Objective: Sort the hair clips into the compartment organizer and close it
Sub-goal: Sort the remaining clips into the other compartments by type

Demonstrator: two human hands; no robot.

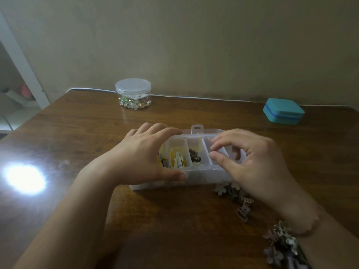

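Both my bare forearms reach forward from the lower corners and converge toward the middle. My left hand lies palm down, fingers stretched forward and close together, thumb spread out to the right; it clasps the organizer between fingers and thumb. My right hand is raised at the wrist, its fingers curled inward toward the thumb, tips close together over the right compartments; whether they pinch anything I cannot tell.
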